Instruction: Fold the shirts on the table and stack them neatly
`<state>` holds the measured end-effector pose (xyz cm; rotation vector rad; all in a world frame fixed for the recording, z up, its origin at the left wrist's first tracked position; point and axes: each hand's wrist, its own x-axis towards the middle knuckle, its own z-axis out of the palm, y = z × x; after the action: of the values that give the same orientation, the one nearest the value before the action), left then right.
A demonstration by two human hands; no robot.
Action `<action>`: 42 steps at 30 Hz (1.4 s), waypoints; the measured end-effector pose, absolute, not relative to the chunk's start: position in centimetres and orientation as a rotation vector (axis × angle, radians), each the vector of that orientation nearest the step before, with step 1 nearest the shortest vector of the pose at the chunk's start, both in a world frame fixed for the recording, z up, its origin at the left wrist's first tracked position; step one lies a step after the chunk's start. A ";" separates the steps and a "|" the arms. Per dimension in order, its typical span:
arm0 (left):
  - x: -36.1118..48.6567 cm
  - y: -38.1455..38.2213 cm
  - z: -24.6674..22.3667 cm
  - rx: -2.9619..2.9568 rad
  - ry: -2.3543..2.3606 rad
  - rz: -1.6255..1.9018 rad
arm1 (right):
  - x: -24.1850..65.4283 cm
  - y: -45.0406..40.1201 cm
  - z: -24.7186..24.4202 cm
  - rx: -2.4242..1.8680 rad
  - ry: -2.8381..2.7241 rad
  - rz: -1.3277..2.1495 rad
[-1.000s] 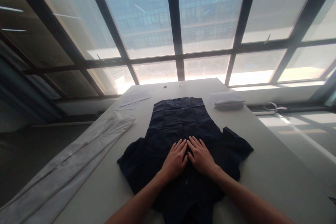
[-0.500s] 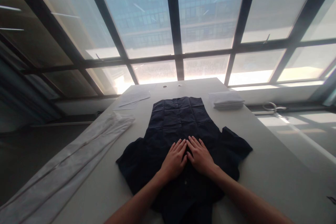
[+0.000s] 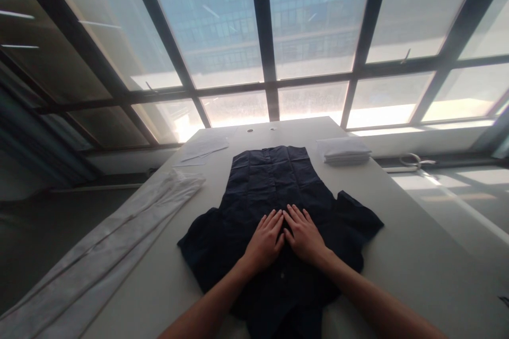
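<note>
1. Your shirt lies spread out, dark and short-sleeved, on the pale bench, its far hem pointing towards the windows.
2. Your grip is flat and unclosed: left hand and right hand rest palms down on the middle of the shirt, fingers extended and fingertips nearly meeting. You have nothing pinched in either hand.
3. Expect the shirt to be light, soft and floppy, likely thin woven cloth. It should crease easily rather than break, and it may slide on the smooth bench if you push sideways.
4. For a lift, you would do best to take a matching edge in each hand: the two corners of the far hem, or the left sleeve and the right sleeve. A pinch at the centre would bunch the cloth.
5. Keep your drag gentle; the white stack sits near the hem's right side, and loose papers lie to its left.
6. Against the earlier frames, you have changed almost nothing: both hands and the shirt hold the same places, and only your view shifts very slightly.
</note>
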<state>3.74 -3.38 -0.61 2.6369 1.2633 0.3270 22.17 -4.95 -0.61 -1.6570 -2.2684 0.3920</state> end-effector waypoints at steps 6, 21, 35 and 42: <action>3.8 -3.4 -0.5 2.634 1.277 0.309 | 23.3 -3.9 -1.1 -1.798 -2.220 0.350; 3.6 -3.3 -0.7 2.646 1.274 0.320 | 28.4 -0.9 -1.1 -1.989 -2.018 0.233; 3.7 -3.4 -0.8 2.626 1.263 0.317 | 21.9 -5.6 -0.3 -1.482 -2.362 0.451; 3.7 -3.4 -0.6 2.640 1.274 0.331 | 24.2 -3.7 -0.8 -1.667 -2.316 0.334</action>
<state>3.72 -3.39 -0.63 2.6401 1.2745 0.3310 24.24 -3.66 -0.80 -1.6674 -2.3155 0.3344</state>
